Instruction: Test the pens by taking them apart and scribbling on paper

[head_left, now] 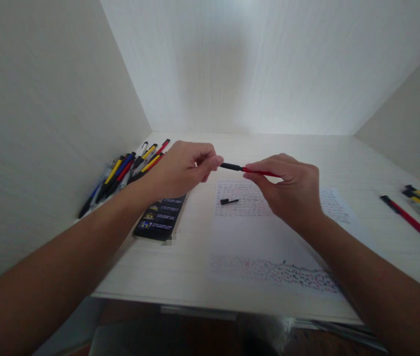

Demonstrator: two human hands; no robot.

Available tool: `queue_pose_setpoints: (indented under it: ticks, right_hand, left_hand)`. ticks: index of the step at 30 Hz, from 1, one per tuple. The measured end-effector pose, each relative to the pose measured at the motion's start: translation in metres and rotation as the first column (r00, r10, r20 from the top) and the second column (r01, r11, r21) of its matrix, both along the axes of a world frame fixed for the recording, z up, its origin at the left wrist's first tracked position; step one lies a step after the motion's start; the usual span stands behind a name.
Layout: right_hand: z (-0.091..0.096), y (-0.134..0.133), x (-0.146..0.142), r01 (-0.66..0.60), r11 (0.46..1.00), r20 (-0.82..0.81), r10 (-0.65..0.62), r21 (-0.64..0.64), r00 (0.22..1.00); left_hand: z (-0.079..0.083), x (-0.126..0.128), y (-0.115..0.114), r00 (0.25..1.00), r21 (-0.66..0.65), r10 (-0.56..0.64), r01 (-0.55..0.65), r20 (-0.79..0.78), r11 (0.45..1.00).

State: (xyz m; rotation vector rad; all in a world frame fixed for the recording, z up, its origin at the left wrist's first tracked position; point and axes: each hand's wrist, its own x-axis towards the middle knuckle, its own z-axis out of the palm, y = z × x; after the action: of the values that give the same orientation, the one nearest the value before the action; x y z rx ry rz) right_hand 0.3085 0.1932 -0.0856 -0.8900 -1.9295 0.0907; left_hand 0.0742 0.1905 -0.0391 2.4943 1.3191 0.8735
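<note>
Between our hands we hold a red and black pen (pixel 234 167) above the surface (pixel 191 272): the left hand (pixel 188 165) closed on its black end, the right hand (pixel 289 185) pinching the red barrel. Three walls enclose written paper (pixel 254 237) bearing a small black piece (pixel 225 201), a phone (pixel 160 217) and heaped pens (pixel 113 170).

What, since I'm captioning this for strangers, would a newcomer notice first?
Probably the red-and-black pen, spanning from left hand to right hand at the centre. Next, the heap of colourful pens at the left. Then the partly written-on paper, below the right hand.
</note>
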Motion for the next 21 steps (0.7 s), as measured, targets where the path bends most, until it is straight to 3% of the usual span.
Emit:
queue_pose_setpoints:
  ticks: [5, 9, 13, 17, 21]
  right_hand:
    - [0.004, -0.006, 0.001, 0.063, 0.944, 0.096, -0.099, 0.323, 0.99]
    - [0.004, -0.008, 0.003, 0.067, 0.919, 0.129, -0.126, 0.388, 0.984]
    - [0.003, -0.007, 0.001, 0.072, 0.958, 0.151, -0.117, 0.277, 0.982]
    - [0.003, -0.007, -0.003, 0.031, 0.999, 0.117, -0.035, 0.041, 0.992]
    - [0.001, -0.006, -0.007, -0.058, 0.969, 0.005, 0.061, -0.241, 0.998]
  left_hand:
    - [0.005, 0.008, -0.005, 0.992, -0.317, 0.014, 0.026, 0.124, 0.948]
    - [0.002, 0.01, -0.005, 0.965, -0.413, 0.062, 0.051, 0.255, 0.909]
    - [-0.001, 0.009, -0.003, 0.942, -0.344, 0.067, 0.054, 0.329, 0.937]
    - [-0.003, 0.005, -0.001, 0.916, -0.258, 0.076, 0.032, 0.395, 0.966]
    - [-0.007, 0.002, 0.001, 0.881, -0.257, 0.113, 0.01, 0.459, 0.966]
